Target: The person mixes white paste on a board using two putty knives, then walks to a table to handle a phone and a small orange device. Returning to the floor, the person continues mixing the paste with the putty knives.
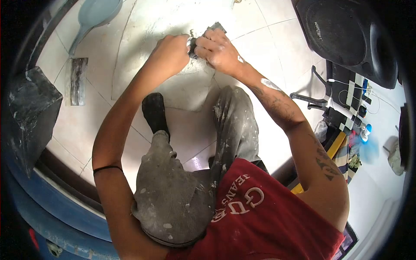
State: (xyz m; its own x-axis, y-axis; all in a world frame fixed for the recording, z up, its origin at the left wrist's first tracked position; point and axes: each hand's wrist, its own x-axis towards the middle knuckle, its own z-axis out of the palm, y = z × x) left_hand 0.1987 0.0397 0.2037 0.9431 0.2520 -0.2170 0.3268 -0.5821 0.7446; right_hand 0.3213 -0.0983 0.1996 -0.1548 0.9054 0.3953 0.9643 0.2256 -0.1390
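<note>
My left hand (173, 54) is closed, its fingers curled toward the dark thing between my hands and mostly hidden. Beside it, my right hand (219, 54) is wrapped round a dark flat tool that looks like a scraper (219, 27), whose grey edge shows past the knuckles. Whether both hands grip the same tool or two separate ones is not clear. White paste smears mark my right wrist and forearm. Below the hands a pale sheet (143, 82) with rough whitish patches lies on the tiles.
A streaked flat metal blade (78, 82) and a grey-blue pan-shaped thing with a handle (99, 15) lie at left. Nearby stands a dark smeared block (32, 104). A black speaker (333, 32), a black stand (310, 99) and cables occupy the right. My knees flank the sheet's near edge.
</note>
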